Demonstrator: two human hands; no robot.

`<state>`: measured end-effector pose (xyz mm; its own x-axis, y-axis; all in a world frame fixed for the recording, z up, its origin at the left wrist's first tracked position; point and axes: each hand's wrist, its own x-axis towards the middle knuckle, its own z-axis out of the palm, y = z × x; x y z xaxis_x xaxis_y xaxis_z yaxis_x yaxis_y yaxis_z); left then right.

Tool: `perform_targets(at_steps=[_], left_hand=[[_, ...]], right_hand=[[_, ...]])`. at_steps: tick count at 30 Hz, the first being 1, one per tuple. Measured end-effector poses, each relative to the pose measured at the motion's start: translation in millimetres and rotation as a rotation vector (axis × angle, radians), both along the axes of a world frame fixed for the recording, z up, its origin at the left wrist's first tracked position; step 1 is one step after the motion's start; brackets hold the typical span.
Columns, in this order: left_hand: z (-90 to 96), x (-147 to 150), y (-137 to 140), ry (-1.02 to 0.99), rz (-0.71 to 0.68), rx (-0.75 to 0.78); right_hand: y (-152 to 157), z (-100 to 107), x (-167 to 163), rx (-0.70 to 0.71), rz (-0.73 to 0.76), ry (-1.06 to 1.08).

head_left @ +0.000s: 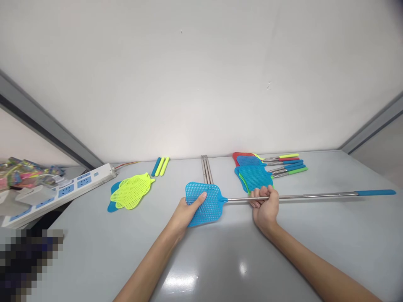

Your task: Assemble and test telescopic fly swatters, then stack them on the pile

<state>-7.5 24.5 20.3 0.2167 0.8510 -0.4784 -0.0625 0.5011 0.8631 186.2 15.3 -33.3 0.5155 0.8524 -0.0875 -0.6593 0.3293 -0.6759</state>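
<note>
A blue fly swatter (209,207) with a long extended metal rod and a blue grip lies crosswise in front of me, held in both hands. My left hand (189,212) pinches its perforated head, thumb on top and fingers hidden beneath. Around the rod, right of the head, my right hand (266,205) is closed with its fingers curled. Behind the swatter head lie several bare metal rods (207,167), partly covered by it. Just beyond my right hand is a pile of swatters (255,176) in red, blue, green and yellow with shortened rods.
Yellow and blue loose swatter heads (132,192) lie stacked at the left. Blue and yellow grip sleeves (160,166) rest near the wall (195,84). A white power strip (85,182) with plugs runs along the grey table's (103,260) left edge, beside colourful packets (25,172).
</note>
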Motion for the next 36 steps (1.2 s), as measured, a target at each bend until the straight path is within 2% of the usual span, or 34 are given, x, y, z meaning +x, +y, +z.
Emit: perform_targets(at_steps=[11,18,24,28,36], left_hand=[[-11.1,0,0,-0.044,0.004,0.04],[-23.0,-4,4,-0.07,0.011,0.166],[-22.8,-4,4,-0.139,0.006,0.185],[-20.5,-3,3,-0.162,0.043,0.269],[-25.7,-3,6,0.0,0.127,0.437]], right_hand=[[2,4,2,-0.042,0.03,-0.01],[5,3,3,-0.055,0.022,-0.01],[5,3,4,-0.067,0.043,-0.013],[6,2,5,-0.069,0.053,-0.024],[6,5,4,-0.103,0.052,-0.037]])
